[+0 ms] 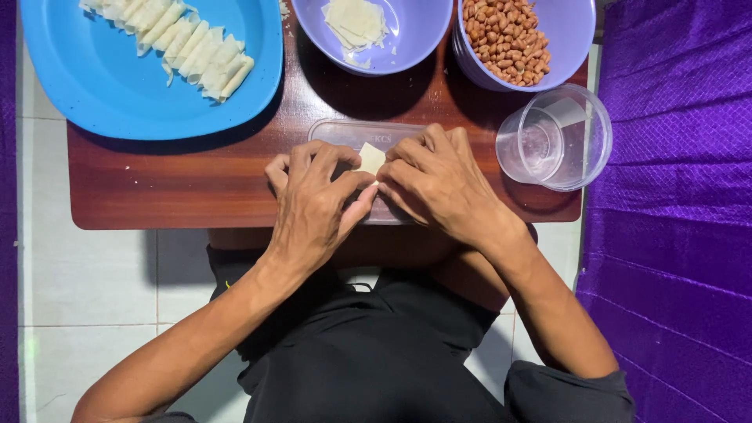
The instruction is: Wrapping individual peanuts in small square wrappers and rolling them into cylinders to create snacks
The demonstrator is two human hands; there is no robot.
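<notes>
Wrapper (370, 157), a small pale square of dough, sits between the two hands at the middle of the wooden bench (157, 184), lying over a clear flat plastic lid (345, 131) that serves as a working surface. Left hand (313, 200) is curled over the wrapper's near left side, thumb stretched toward the other hand and fingers bent down onto the dough. Right hand (439, 184) is likewise closed on the wrapper's right edge, its fingertips pinching the dough; the thumbs of both hands nearly meet just below the visible corner. Most of the wrapper is hidden under the fingers. On the far left a blue plate (94, 86) holds a row of finished pale rolls (184, 43). Behind the hands a purple bowl (407, 39) holds a stack of wrappers, and beside it another purple bowl (568, 31) holds peanuts (505, 39). An empty-looking clear plastic cup (558, 137) stands just right of the right hand.
</notes>
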